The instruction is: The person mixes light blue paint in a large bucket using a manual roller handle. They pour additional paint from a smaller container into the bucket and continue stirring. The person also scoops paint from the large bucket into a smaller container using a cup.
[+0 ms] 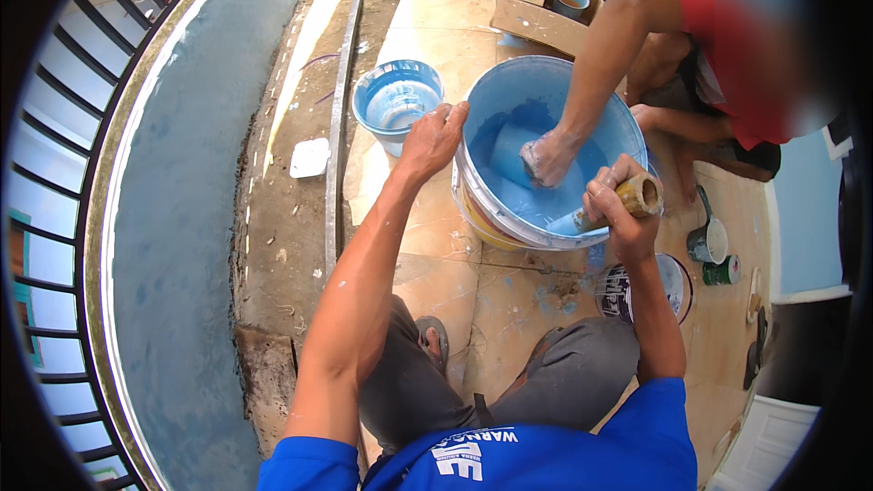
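Observation:
A large white bucket [498,218] of blue paint [553,204] stands in front of me. My left hand [435,140] is closed at its left rim, fingers curled over the edge. My right hand [622,209] grips a thick bamboo stick [644,193] whose blue-coated lower part lies across the near right rim of the bucket. Another person's hand [549,160], smeared with paint, reaches down inside the bucket beside a blue-coated rounded shape [511,151]; I cannot make out what it is.
A smaller paint-streaked bucket [396,96] stands left of the large one. Near my right knee is a paint-spattered pail [671,285]. A dipper [707,238] and a green can [722,271] sit farther right. A cardboard box [536,22] lies behind; a low blue wall [191,218] runs left.

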The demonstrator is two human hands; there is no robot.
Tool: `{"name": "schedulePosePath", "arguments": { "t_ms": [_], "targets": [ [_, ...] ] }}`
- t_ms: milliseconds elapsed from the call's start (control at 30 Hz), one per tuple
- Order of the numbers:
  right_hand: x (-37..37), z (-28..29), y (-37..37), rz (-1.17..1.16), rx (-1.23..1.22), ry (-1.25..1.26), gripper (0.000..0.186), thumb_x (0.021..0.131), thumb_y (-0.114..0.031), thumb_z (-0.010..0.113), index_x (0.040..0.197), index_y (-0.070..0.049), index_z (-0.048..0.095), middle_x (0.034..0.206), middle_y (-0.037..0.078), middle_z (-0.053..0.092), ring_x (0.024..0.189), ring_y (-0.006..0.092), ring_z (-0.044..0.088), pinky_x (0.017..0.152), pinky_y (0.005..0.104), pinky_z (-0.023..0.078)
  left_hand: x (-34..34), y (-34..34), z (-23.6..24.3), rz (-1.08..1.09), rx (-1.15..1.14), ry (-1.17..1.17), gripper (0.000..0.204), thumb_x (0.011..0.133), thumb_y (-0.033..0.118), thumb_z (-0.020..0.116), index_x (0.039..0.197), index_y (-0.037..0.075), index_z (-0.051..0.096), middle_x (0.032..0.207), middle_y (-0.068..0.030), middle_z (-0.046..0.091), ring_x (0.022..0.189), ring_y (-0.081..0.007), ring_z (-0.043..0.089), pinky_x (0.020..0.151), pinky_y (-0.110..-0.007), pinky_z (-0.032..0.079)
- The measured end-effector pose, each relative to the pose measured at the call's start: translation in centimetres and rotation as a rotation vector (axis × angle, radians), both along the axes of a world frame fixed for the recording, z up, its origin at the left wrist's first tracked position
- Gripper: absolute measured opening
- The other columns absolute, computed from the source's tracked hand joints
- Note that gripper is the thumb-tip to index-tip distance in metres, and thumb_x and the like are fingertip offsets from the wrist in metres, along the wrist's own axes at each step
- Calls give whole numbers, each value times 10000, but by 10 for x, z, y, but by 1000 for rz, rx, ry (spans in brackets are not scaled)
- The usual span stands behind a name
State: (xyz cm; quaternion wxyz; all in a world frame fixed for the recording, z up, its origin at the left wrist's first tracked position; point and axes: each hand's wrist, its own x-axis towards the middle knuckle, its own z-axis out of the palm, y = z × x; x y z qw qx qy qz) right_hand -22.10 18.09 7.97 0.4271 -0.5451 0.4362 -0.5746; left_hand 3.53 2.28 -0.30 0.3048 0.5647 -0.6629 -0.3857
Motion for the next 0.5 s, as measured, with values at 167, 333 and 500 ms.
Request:
{"name": "schedulePosePath", "arguments": {
  "t_ms": [167, 333, 500],
  "targets": [
    [11, -7, -16, 121, -69, 215, 215, 882, -24, 741, 763, -63, 566, 636, -27, 556, 595, 43, 482, 549, 242, 395, 0, -2, -1, -23, 4, -5, 621, 1059, 520, 425, 1095, -42, 687, 1044, -343, 695, 1076, -518, 641, 948, -531, 476],
    [40, -13, -29, 102, -95, 66, 260, 853, -58, 807, 737, -69, 575, 636, -31, 567, 595, 35, 491, 545, 239, 397, 2, -2, 1, -11, 6, -20, 598, 1065, 504, 433, 1072, -39, 683, 1007, -335, 695, 1040, -519, 644, 920, -529, 477],
    [59, -19, -51, -6, -180, -309, 205, 884, -7, 765, 810, -74, 586, 628, -25, 589, 559, 28, 499, 519, 234, 407, 1, -1, 0, -23, -34, 0, 586, 1072, 485, 436, 1044, -47, 678, 938, -313, 697, 971, -497, 661, 875, -520, 483]
  ]
}}
